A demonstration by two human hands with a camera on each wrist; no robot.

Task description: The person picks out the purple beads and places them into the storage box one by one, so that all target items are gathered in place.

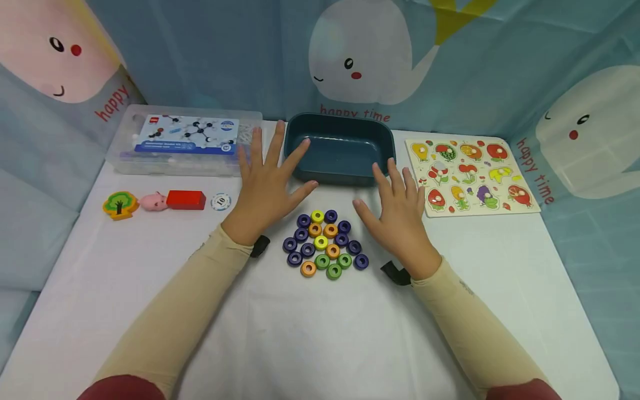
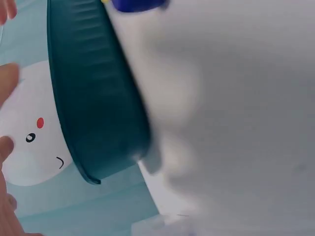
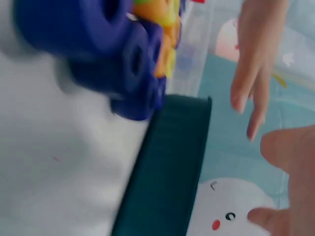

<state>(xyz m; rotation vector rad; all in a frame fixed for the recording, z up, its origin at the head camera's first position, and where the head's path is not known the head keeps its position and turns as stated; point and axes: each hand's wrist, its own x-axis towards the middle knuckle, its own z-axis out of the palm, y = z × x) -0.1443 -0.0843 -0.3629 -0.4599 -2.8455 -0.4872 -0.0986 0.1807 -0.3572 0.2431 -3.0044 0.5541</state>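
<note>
Both hands are held over the table with fingers spread, holding nothing. My left hand is at the left end of a dark teal basin, its fingers overlapping the rim in the head view. Near the basin's front right corner is my right hand. Between the wrists lies a loose cluster of small toy rings: purple, yellow, orange and green. Purple rings loom large in the right wrist view. The left wrist view shows the basin's side and fingers.
A clear plastic case with a molecule-picture label stands back left. In front of it are a tree piece, a pink pig, a red block and a round chip. A fruit puzzle board lies right.
</note>
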